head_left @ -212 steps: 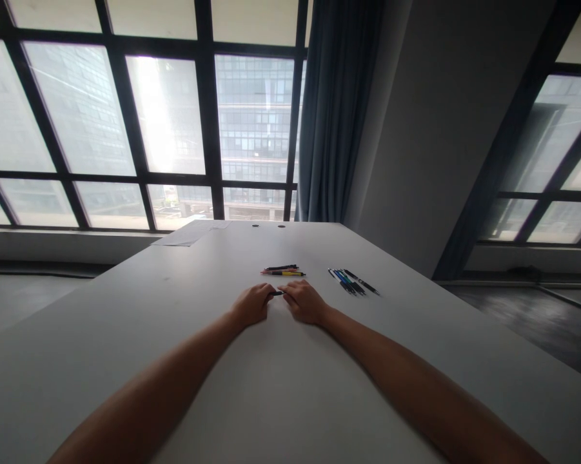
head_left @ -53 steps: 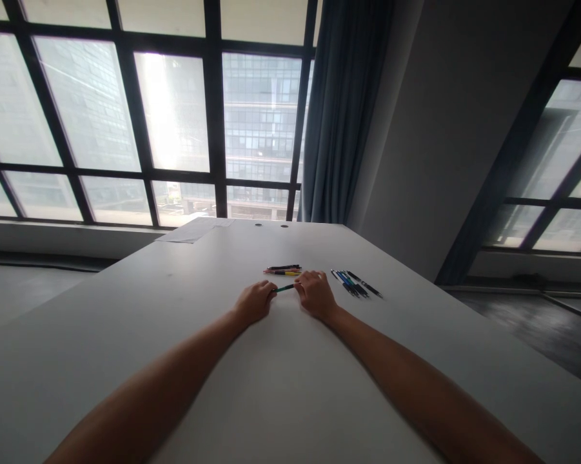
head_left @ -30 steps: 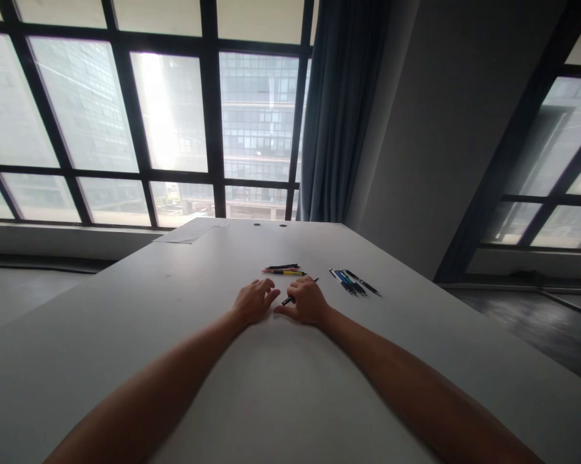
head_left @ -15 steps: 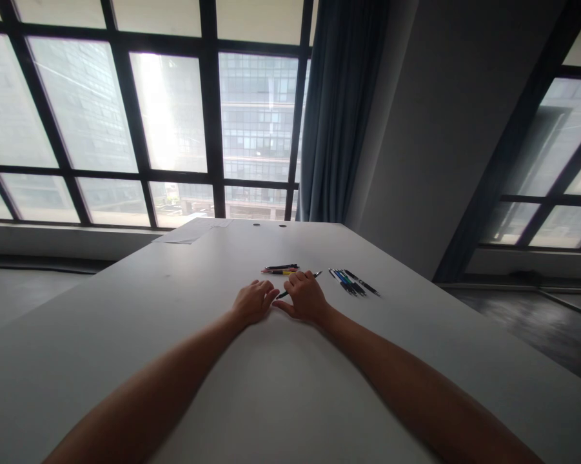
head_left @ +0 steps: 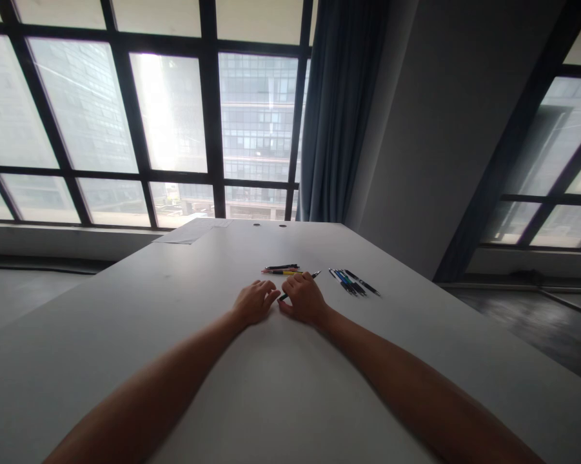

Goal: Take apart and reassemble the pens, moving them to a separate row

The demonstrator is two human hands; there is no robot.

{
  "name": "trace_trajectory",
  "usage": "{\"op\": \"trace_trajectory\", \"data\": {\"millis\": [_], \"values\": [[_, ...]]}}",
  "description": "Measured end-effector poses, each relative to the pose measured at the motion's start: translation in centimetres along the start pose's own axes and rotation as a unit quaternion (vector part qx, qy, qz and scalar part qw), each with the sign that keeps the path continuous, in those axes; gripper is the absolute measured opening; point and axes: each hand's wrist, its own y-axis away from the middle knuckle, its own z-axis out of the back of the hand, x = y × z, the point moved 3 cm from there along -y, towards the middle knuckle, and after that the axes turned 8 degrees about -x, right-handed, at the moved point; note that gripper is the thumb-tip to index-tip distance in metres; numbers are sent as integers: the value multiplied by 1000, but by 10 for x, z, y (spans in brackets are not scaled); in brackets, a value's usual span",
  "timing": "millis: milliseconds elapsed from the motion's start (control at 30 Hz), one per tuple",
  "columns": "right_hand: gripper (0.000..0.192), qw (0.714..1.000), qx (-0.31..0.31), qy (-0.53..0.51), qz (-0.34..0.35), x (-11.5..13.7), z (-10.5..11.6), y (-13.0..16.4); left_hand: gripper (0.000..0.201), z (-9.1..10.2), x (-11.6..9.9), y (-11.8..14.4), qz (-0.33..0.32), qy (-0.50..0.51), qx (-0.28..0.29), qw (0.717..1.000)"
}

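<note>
My right hand point(head_left: 304, 298) is closed around a dark pen point(head_left: 316, 274). One end of the pen sticks out past the knuckles to the upper right, and its greenish lower end shows by the thumb; the middle is hidden in the fingers. Just to the left, my left hand point(head_left: 255, 302) rests on the white table point(head_left: 213, 380), fingers loosely bent and holding nothing, its fingertips close to the pen's lower end. Behind the hands lies a small group of pens and pencils point(head_left: 280, 272), one with a yellow part.
Several blue and black pens point(head_left: 353, 282) lie side by side, slanted, right of my right hand. White paper sheets point(head_left: 184, 233) are at the table's far left corner. Beyond the table stand a large window point(head_left: 174, 116) and a blue curtain point(head_left: 329, 129).
My right thumb has drawn in toward the fingers, and less of the pen's lower end shows. A small gap has opened between the two hands. The other pens lie as before.
</note>
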Motion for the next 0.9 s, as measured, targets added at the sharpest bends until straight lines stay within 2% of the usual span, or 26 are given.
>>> {"op": "trace_trajectory", "data": {"millis": [133, 300, 433, 600, 667, 800, 900], "values": [[25, 999, -10, -29, -17, -2, -3, 1, 34, -1, -2, 0, -53, 48, -1, 997], [24, 999, -8, -32, -8, -3, -7, 3, 33, 0, -8, 0, -126, 33, -8, 991], [21, 999, -16, -19, -27, -5, -9, 3, 35, 3, -10, 1, -155, 26, -14, 987], [40, 993, -56, 28, -96, -20, -6, 6, 34, 7, -14, 2, -155, 41, 6, 987], [46, 993, -60, 18, -101, -25, -7, 7, 34, 8, -15, 2, -143, 40, 8, 989], [41, 993, -76, -49, -75, -24, -12, 8, 32, 7, -13, 1, -111, 27, -11, 993], [35, 978, -108, -159, -82, -19, -14, 9, 33, 5, -10, 1, -80, 16, -16, 997]]}}
